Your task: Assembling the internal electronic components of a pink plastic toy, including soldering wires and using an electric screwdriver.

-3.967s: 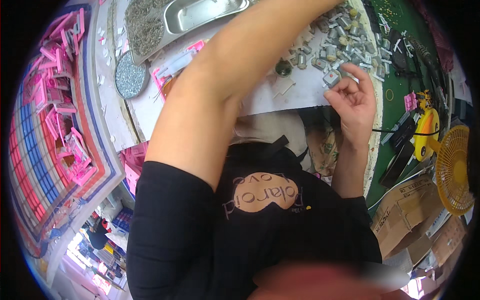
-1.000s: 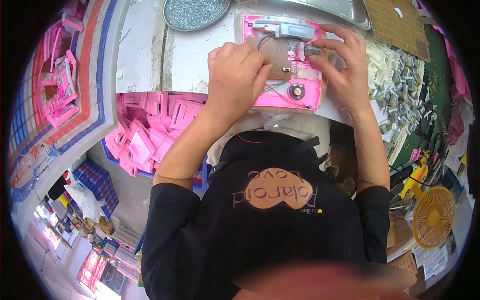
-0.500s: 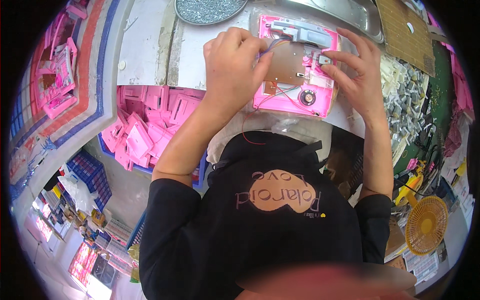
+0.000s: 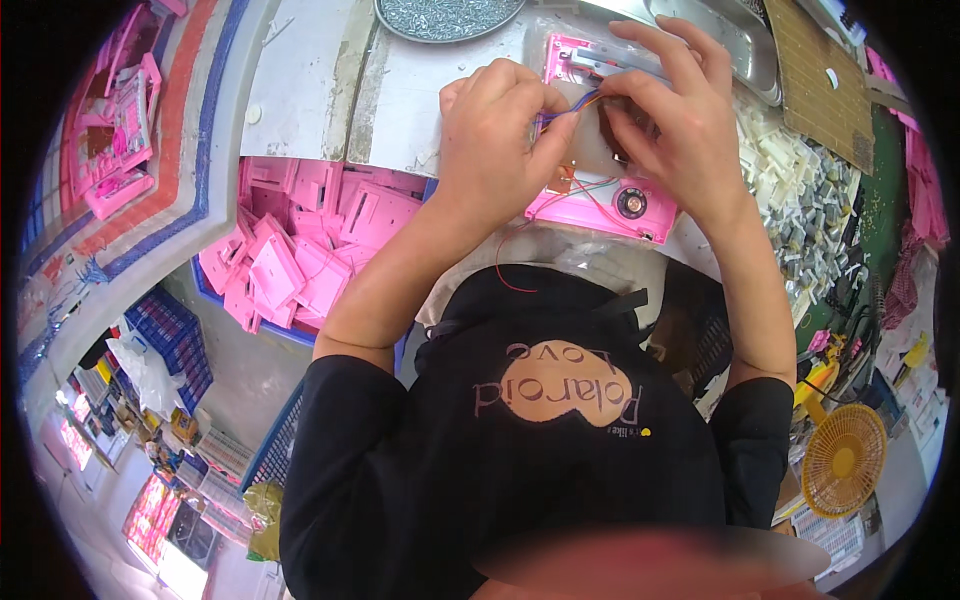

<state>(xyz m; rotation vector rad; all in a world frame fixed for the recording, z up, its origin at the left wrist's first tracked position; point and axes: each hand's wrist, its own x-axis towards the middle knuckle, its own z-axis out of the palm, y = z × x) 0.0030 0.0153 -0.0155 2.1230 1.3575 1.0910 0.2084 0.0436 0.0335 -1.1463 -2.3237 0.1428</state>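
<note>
A pink plastic housing [image 4: 600,216] lies open on the table in front of me, with a round black speaker [image 4: 632,203] and thin red wires in its near part. My left hand [image 4: 505,130] is closed at its left side, pinching a bundle of coloured wires [image 4: 586,101]. Over the right half, my right hand [image 4: 690,125] grips a brown circuit board [image 4: 612,140], which is tilted up and mostly covered by the fingers. A grey bar-shaped part [image 4: 625,62] runs along the housing's far side.
A round metal dish of screws [image 4: 450,15] stands at the far edge. Pink plastic shells [image 4: 300,255] fill a bin to the left. Small white and grey parts [image 4: 800,210] are heaped at the right, near a metal tray [image 4: 750,50] and brown board sheet [image 4: 820,80].
My right hand has moved left from the small part at the housing's right side onto the circuit board, which is now tilted. My left hand still holds the wires. The whole view has shifted slightly.
</note>
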